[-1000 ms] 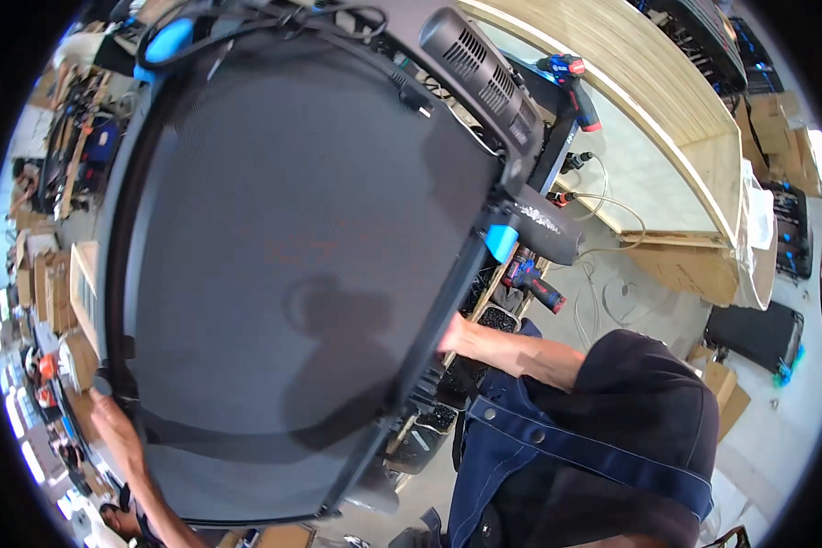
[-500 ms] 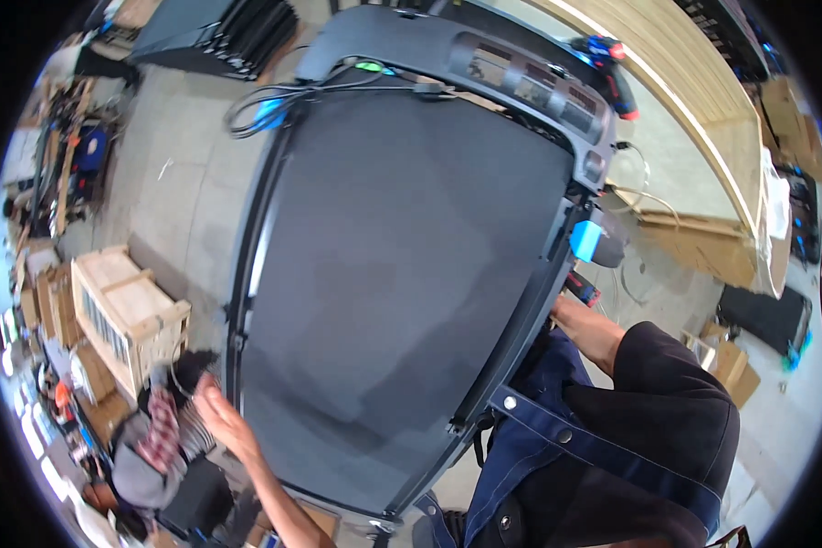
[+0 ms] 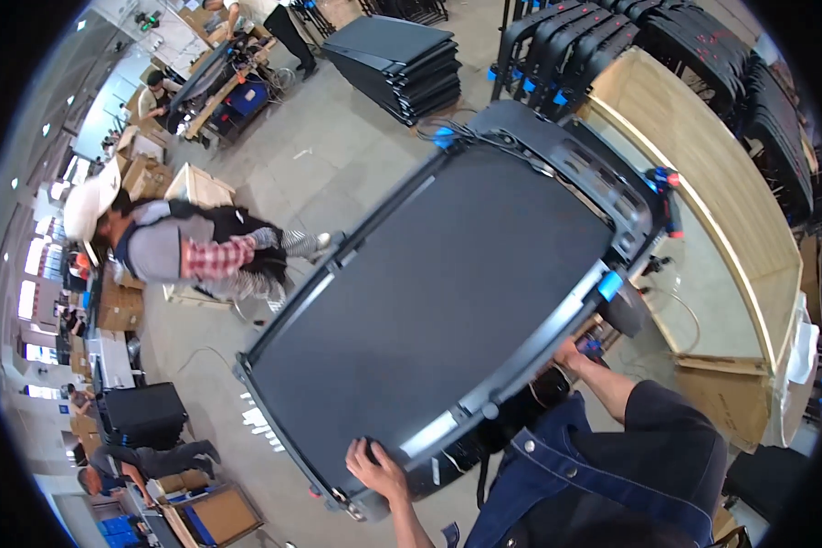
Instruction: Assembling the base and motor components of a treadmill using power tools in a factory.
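Observation:
A treadmill [image 3: 429, 283] lies in front of me, with a wide black belt, side rails and a grey console frame at its far end. Near the belt's closest corner, my left hand [image 3: 377, 470] rests with fingers apart and slightly bent. My right hand [image 3: 568, 354] reaches to the outer side of the right rail [image 3: 530, 361]; its fingertips are hidden there, so any grip is unclear. A blue piece [image 3: 610, 285] is on that rail near the console. A coiled black cable [image 3: 447, 128] lies at the far left corner.
A wooden crate [image 3: 731, 137] stands right of the treadmill, with a red and blue power tool [image 3: 664, 178] at its near edge. Stacked black panels [image 3: 397, 68] stand beyond. A person in a white cap [image 3: 164, 242] is left of the treadmill. Black frames [image 3: 557, 46] crowd the back.
My left hand has moved from the air beyond the treadmill's left edge onto the belt's near corner. The view has swung, showing more room. My right hand stays by the right rail.

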The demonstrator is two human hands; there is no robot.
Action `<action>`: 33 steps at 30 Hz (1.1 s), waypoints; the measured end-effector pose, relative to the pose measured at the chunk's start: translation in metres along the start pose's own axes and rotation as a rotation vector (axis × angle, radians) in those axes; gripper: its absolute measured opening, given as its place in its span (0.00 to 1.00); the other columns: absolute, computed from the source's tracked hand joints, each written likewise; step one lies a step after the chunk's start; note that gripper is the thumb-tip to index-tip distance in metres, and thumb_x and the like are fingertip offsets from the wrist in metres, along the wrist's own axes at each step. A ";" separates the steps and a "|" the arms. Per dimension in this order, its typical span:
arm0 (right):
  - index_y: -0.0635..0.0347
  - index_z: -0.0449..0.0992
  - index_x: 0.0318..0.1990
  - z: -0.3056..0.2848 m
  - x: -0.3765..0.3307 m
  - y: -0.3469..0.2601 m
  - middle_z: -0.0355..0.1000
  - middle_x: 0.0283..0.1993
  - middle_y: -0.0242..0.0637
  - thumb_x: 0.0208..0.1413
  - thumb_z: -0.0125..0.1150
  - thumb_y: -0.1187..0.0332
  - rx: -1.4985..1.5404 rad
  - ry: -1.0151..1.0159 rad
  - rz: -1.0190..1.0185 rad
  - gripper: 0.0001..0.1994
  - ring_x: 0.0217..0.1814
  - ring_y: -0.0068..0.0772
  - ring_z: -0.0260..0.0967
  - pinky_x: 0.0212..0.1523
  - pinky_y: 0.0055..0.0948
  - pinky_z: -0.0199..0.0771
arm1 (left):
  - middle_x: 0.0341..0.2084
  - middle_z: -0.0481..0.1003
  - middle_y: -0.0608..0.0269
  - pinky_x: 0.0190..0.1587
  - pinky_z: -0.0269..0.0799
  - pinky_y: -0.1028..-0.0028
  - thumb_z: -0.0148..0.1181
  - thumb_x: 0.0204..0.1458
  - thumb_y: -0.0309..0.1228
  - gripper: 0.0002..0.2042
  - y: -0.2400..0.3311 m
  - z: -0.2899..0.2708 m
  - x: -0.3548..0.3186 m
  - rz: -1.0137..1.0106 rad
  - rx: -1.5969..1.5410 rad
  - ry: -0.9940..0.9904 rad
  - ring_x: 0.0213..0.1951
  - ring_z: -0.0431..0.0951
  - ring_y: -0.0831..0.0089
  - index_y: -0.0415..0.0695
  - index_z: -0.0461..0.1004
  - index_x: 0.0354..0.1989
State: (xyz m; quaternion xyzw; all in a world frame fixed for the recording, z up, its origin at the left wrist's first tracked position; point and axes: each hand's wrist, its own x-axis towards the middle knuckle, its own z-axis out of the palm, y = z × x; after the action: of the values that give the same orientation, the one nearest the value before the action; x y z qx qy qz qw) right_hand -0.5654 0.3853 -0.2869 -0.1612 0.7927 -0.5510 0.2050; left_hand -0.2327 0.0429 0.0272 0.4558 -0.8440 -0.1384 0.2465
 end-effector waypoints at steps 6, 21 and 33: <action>0.63 0.81 0.39 -0.030 -0.064 -0.226 0.79 0.29 0.48 0.46 0.63 0.65 -0.554 -0.717 -0.235 0.14 0.31 0.47 0.80 0.35 0.39 0.79 | 0.50 0.76 0.48 0.59 0.66 0.55 0.59 0.60 0.30 0.10 -0.010 0.000 0.003 0.081 0.012 0.090 0.54 0.74 0.50 0.38 0.78 0.45; 0.69 0.60 0.69 -0.135 -0.114 -0.168 0.81 0.45 0.51 0.53 0.69 0.51 -0.703 -0.458 0.237 0.43 0.47 0.47 0.80 0.50 0.40 0.80 | 0.40 0.78 0.48 0.50 0.72 0.60 0.60 0.58 0.25 0.08 0.037 -0.009 -0.087 0.071 -0.181 0.108 0.45 0.77 0.53 0.35 0.77 0.43; 0.56 0.36 0.78 -0.128 -0.065 -0.031 0.69 0.63 0.55 0.45 0.72 0.50 -0.814 -0.418 0.660 0.59 0.67 0.56 0.68 0.66 0.43 0.71 | 0.46 0.75 0.42 0.42 0.80 0.51 0.61 0.59 0.36 0.14 0.202 0.270 -0.234 0.027 0.060 -0.917 0.44 0.81 0.41 0.46 0.72 0.50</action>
State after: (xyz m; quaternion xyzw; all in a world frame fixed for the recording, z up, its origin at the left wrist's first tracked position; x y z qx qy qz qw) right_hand -0.5727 0.5094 -0.2084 -0.0767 0.8923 -0.0638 0.4404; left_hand -0.4123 0.3518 -0.1745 0.3435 -0.8753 -0.2982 -0.1641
